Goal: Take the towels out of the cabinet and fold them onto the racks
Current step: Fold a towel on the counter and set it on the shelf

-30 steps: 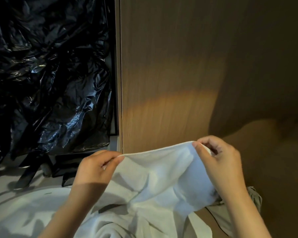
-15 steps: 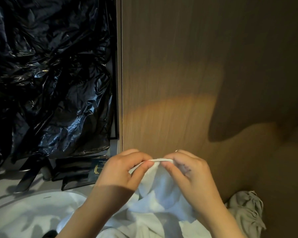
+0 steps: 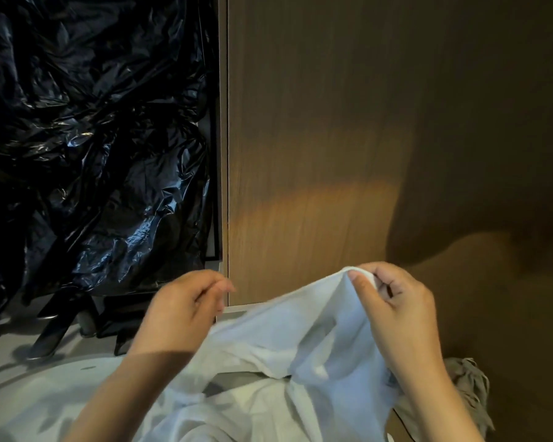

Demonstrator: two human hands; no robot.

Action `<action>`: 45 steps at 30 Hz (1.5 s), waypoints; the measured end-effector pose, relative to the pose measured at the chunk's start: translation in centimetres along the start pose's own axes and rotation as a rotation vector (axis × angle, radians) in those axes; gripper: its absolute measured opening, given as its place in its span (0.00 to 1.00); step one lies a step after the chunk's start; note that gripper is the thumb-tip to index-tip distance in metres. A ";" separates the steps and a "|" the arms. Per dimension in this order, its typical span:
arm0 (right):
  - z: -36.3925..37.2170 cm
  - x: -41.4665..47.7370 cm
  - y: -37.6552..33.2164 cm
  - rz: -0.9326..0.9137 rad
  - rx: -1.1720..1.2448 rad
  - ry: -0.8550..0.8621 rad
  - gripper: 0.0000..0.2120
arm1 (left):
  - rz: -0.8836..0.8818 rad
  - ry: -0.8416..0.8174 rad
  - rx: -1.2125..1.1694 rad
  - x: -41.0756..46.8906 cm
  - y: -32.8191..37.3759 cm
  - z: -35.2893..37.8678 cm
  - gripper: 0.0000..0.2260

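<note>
Head view, your right hand (image 3: 396, 314) pinching the top edge of the white towel (image 3: 300, 339) before the wooden cabinet panel (image 3: 316, 138), your left hand (image 3: 179, 317) curled beside its hem, grasp unclear, black plastic bag (image 3: 93, 138) at left, contents hidden

The light is dim and warm. A soft amber band falls across the brown wood-grain cabinet panel (image 3: 316, 205), and a broad dark shadow swallows its right side. On the left, the crinkled black plastic sheeting (image 3: 93, 138) sinks into darkness except for bluish glints along its creases. The white cloth towel (image 3: 300, 330) is the brightest thing, pale and soft in detail. My left grip (image 3: 186, 311) is smeared by motion blur at the fingertips, with a shadow crossing its forearm; my right grip (image 3: 399, 311) looks sharper.
</note>
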State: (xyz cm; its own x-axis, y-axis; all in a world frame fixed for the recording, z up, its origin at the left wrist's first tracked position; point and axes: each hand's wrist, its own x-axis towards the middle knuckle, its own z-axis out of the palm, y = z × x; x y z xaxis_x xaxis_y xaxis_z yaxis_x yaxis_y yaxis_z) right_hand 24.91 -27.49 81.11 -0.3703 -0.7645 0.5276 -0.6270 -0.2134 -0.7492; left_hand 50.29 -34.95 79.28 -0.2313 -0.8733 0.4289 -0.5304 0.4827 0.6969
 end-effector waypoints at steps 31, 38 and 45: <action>1.8 -0.5 -1.5 -0.117 0.028 -0.303 0.07 | 0.235 -0.177 0.002 0.7 4.0 1.9 0.17; -0.4 0.9 -0.5 0.018 0.087 0.024 0.05 | 0.070 -0.179 -0.050 -0.2 0.1 1.1 0.14; 1.0 -0.1 -0.8 0.025 -0.211 -0.201 0.26 | 0.046 -0.148 -0.058 -0.3 -0.1 0.7 0.18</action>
State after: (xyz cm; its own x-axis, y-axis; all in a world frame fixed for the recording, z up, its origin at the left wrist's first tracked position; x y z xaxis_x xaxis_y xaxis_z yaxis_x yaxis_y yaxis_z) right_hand 26.18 -27.85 81.24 -0.2576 -0.8776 0.4044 -0.7558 -0.0778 -0.6502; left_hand 49.83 -34.79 78.65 -0.3739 -0.8483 0.3749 -0.4693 0.5217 0.7124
